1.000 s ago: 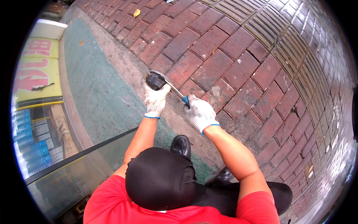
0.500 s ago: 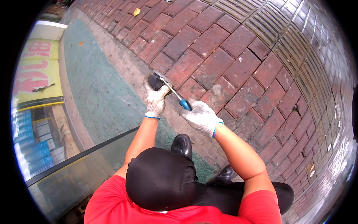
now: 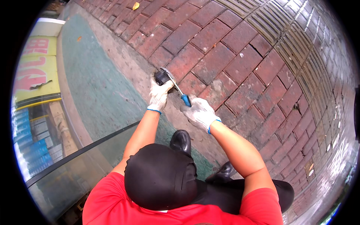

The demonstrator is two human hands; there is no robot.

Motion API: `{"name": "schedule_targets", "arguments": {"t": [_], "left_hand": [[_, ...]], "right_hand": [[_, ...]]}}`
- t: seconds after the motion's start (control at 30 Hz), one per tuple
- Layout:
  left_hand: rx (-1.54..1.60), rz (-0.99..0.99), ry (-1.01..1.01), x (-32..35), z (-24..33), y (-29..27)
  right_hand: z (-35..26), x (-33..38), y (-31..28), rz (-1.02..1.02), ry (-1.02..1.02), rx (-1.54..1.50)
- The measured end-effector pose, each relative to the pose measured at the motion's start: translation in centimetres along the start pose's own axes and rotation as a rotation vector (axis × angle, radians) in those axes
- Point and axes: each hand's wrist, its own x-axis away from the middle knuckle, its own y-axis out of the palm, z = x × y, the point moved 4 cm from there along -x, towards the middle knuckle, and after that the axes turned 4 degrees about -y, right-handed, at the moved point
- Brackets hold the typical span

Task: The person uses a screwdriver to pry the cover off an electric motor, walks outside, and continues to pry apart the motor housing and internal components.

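Observation:
My left hand [image 3: 159, 95], in a white work glove, is wrapped round a small black rounded part [image 3: 161, 77] with a metal plate or bracket on its right edge. It looks like a caster wheel, though too small to be sure. My right hand [image 3: 200, 113], gloved as well, grips the blue handle of a screwdriver [image 3: 185, 100]. The screwdriver's metal shaft runs up and left to the bracket side of the black part. Whether its tip is inserted or only resting there cannot be made out. Both hands are held out ahead over the pavement's border.
Red brick paving [image 3: 210, 67] lies ahead and to the right, with ribbed tactile tiles [image 3: 264, 22] beyond. A green painted strip [image 3: 93, 71] runs on the left. A glass display case [image 3: 75, 170] with boxes stands close to my left arm. My black shoes [image 3: 180, 141] are below.
Both hands, the black part and the screwdriver have shifted slightly; the black part has turned a little, and the screwdriver stands a bit steeper. The grips are unchanged.

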Motion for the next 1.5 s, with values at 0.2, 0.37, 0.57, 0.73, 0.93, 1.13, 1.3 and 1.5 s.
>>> {"name": "schedule_targets", "arguments": {"t": [0.2, 0.37, 0.57, 0.73, 0.93, 1.13, 1.3, 1.5], "left_hand": [[-0.467, 0.017, -0.197, 0.0, -4.0, -0.3], [-0.655, 0.018, -0.105, 0.0, -4.5, 0.1], [-0.504, 0.013, -0.133, 0.2, -5.1, -0.4], [-0.471, 0.038, -0.105, -0.6, -7.2, -1.8], [-0.518, 0.075, -0.087, -0.1, -6.8, -1.3], [-0.573, 0.089, -0.151, 0.2, -5.9, -0.6], [-0.503, 0.086, -0.135, 0.5, -5.5, -0.6], [-0.578, 0.136, -0.13, 0.5, -5.1, 0.2]], "right_hand": [[3.4, -1.0, 2.7, -0.006, 0.057, 0.054], [3.4, -0.7, 3.2, -0.01, 0.094, 0.095], [3.5, -0.8, 3.8, -0.02, 0.055, 0.059], [3.3, -0.5, 4.7, -0.078, 0.08, -0.076], [3.7, -1.0, 4.3, -0.176, 0.128, -0.144], [4.2, -1.4, 4.5, 0.038, 0.027, 0.014], [4.2, -1.9, 4.1, -0.075, 0.135, -0.125], [3.8, -1.6, 4.5, 0.051, 0.121, -0.023]]}}
